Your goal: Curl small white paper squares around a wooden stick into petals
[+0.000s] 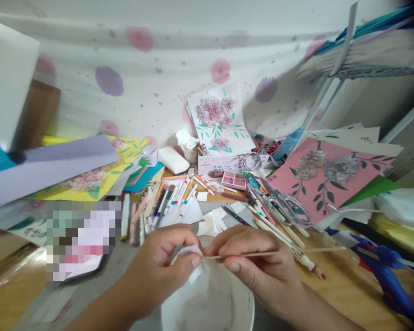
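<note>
My left hand [174,264] pinches a small piece of white paper [195,272] between thumb and fingers. In my right hand [258,262] is a thin wooden stick [310,250], gripped near its left part, its long end pointing right. The stick's left tip meets the paper at my left fingertips; whether the paper is wrapped round it I cannot tell. Below both hands stands a white bowl [243,301], partly covered by them. Several loose white paper pieces [212,221] lie just behind the bowl.
Many pens and markers [174,195] are spread behind the bowl. Scissors [279,209] and a blue glue gun [379,262] lie to the right. A blurred-out phone-like device [86,248] is at left. Flower pictures stand around, on pink card [331,174], white paper [221,119] and yellow card [100,184].
</note>
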Available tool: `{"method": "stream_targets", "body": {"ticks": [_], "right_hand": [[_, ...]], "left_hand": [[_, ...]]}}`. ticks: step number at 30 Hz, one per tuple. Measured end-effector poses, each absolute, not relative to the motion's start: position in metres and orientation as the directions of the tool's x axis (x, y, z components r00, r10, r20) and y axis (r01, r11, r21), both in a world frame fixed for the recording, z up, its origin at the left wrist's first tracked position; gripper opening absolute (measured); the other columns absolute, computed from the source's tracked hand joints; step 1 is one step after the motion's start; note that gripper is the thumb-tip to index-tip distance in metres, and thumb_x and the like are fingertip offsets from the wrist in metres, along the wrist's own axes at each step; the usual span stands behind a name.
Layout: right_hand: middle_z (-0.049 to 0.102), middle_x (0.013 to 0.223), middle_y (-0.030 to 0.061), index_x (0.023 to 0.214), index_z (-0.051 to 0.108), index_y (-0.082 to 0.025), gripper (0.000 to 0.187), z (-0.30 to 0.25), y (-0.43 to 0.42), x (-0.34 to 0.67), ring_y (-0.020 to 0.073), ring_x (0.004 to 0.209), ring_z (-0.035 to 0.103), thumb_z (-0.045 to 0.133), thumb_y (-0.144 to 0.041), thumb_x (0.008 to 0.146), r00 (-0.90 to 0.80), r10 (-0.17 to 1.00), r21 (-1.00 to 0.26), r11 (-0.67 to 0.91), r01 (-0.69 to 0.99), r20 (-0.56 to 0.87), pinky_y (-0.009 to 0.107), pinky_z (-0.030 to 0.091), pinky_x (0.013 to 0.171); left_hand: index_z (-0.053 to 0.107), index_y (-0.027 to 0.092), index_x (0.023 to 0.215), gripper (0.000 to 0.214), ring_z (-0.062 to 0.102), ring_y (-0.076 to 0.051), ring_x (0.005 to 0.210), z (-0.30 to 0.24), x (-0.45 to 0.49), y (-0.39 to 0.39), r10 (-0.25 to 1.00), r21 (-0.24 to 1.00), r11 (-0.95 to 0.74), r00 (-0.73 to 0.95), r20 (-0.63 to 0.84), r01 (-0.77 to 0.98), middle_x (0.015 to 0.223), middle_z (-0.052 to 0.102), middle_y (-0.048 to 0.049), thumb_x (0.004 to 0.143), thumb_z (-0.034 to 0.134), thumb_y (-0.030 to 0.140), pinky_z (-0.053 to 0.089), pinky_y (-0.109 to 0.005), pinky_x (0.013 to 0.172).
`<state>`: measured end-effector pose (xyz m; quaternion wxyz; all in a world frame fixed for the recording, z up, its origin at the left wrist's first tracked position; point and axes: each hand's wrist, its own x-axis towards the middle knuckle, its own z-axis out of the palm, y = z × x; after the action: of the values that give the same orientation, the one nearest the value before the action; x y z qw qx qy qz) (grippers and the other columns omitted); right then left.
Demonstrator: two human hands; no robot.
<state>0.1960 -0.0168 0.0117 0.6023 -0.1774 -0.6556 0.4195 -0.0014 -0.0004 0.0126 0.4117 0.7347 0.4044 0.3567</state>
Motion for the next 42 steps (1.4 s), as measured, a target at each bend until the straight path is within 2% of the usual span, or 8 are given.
{"method": "stream_targets", "body": {"ticks": [13,42], "right_hand": [[0.079,0.088,0.0050,0.098,0.077,-0.021,0.030,0.0100,-0.0154,0.1958,0.0169,0.085,0.074,0.067,0.001,0.080,-0.207,0.724,-0.751,0.606,-0.264,0.657,0.027,0.059,0.077],[0.078,0.088,0.0070,0.095,0.076,-0.019,0.029,0.0130,-0.0132,0.1981,0.0174,0.084,0.073,0.066,0.002,0.079,-0.232,0.731,-0.767,0.604,-0.217,0.641,0.027,0.058,0.075]], "left_hand": [[0.057,0.018,0.062,0.017,0.048,-0.014,0.058,0.0127,-0.0021,-0.0006,0.890,0.907,-0.311,0.422,0.173,0.285,0.059,0.052,0.0034,0.077,0.054,0.024,0.036,-0.025,0.056],[0.064,0.019,0.065,0.016,0.055,-0.014,0.061,0.0123,-0.0015,0.0017,0.870,0.870,-0.391,0.429,0.243,0.301,0.062,0.058,0.0027,0.079,0.056,0.020,0.039,-0.023,0.057]]}}
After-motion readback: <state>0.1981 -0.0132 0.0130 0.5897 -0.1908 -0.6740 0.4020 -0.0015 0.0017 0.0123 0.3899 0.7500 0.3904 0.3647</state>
